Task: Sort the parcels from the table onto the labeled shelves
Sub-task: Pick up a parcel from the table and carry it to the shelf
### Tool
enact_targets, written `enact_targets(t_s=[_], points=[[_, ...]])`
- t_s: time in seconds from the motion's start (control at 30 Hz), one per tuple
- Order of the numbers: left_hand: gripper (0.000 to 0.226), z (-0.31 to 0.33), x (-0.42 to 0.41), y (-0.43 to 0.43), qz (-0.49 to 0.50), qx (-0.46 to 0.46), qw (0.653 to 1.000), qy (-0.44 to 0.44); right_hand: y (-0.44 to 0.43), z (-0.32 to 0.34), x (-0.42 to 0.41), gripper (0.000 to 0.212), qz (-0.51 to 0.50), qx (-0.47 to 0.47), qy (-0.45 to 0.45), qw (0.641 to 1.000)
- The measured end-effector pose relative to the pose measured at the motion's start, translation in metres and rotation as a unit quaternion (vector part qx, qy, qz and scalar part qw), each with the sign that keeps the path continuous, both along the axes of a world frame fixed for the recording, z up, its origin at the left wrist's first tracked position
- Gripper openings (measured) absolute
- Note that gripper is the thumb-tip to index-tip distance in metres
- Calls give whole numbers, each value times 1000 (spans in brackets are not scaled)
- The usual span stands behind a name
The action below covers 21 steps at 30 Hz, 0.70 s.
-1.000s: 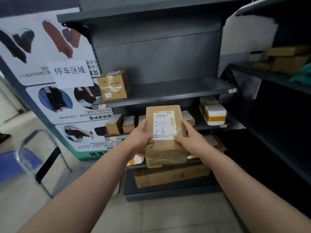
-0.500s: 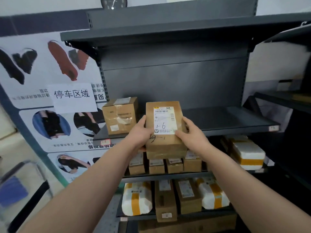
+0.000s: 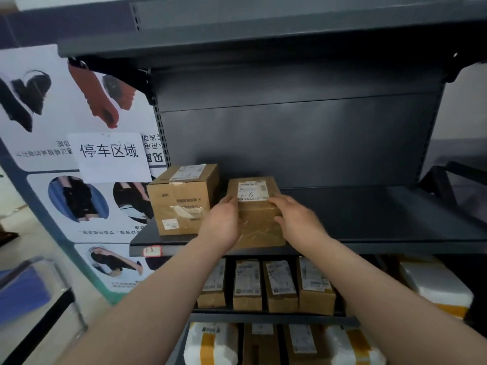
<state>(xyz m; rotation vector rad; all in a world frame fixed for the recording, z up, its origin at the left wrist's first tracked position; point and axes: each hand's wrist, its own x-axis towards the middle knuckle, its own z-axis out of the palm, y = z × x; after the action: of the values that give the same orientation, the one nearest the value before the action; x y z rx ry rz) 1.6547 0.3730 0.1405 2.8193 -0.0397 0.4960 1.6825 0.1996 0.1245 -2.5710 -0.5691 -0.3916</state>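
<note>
A brown cardboard parcel (image 3: 257, 219) with a white label marked "1-6" lies flat on the dark grey shelf (image 3: 369, 233), near its front edge. My left hand (image 3: 222, 225) grips its left side and my right hand (image 3: 296, 219) grips its right side. A small pink tag reading "1-6" (image 3: 152, 250) is stuck on the shelf's front lip at the left. A larger taped cardboard box (image 3: 181, 198) stands just left of the parcel, close to my left hand.
The shelf right of the parcel is bare metal. The shelf below holds several small brown boxes (image 3: 263, 285) and a white parcel (image 3: 434, 283); lower still lie white-and-yellow bags (image 3: 210, 343). A poster board (image 3: 66, 154) stands at the left, a chair (image 3: 39, 299) below it.
I have raised my view and moved in. The parcel went from upright in front of me to lying flat on the shelf beside the larger box, both hands still on it.
</note>
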Motion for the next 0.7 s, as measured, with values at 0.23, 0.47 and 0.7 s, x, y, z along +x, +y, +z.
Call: enact_targets(t_s=[0.23, 0.47, 0.7], points=[[63, 6, 26, -11, 62, 23, 997, 45, 5, -5, 30, 47, 10, 51, -17, 999], [68, 6, 34, -15, 88, 26, 994, 54, 3, -7, 42, 45, 20, 27, -24, 999], [81, -1, 26, -13, 61, 67, 996, 24, -11, 0, 36, 64, 35, -21, 13, 999]])
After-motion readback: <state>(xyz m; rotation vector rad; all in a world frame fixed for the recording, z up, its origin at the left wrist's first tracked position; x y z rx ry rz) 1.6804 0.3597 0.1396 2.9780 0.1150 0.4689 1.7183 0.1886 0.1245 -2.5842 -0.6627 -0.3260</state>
